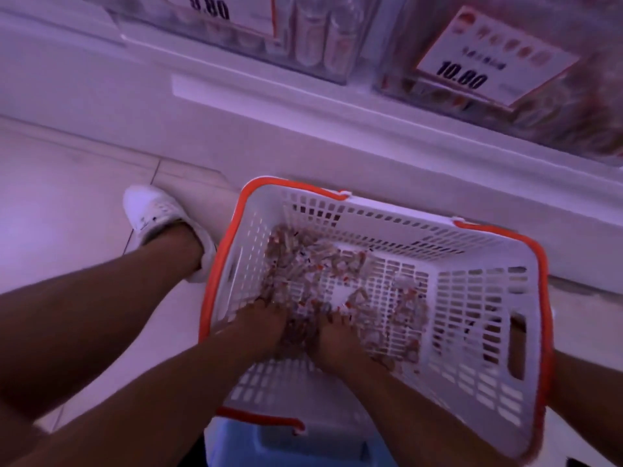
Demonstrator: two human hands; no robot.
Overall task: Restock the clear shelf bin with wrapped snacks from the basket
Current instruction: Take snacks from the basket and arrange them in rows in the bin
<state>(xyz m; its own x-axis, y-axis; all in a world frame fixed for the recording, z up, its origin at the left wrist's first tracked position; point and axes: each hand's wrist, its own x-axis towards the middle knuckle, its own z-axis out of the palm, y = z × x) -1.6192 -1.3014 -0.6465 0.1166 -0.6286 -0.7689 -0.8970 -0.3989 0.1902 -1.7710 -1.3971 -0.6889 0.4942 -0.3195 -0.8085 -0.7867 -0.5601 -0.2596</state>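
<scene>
Both your hands are down in the white slotted plastic basket with the orange rim (478, 335), side by side near its lower left part. Your left hand (266, 326) lies palm-down, fingers spread into the heap of small red-and-white wrapped snacks (303, 271) strewn over the basket floor. Your right hand (335, 335) sits just beside it, fingertips buried in the same heap. Whether either grip has actually closed on any snacks, you can't tell from here; the fingers are sunk in and the picture is blurred.

The snacks lie mostly toward the left and middle of the basket floor, with a thinner scatter to the right. The basket rests on a pale blue plastic box (290, 446), its far side close to the white shelf base (303, 136).

Up on the shelf, top right, stands the clear plastic bin (573, 123), already showing reddish wrapped pieces inside and fronted by a white price card reading 10.00 (485, 59). Your white sneaker (158, 214) is planted on the pale floor tiles (60, 203), left of the basket.
</scene>
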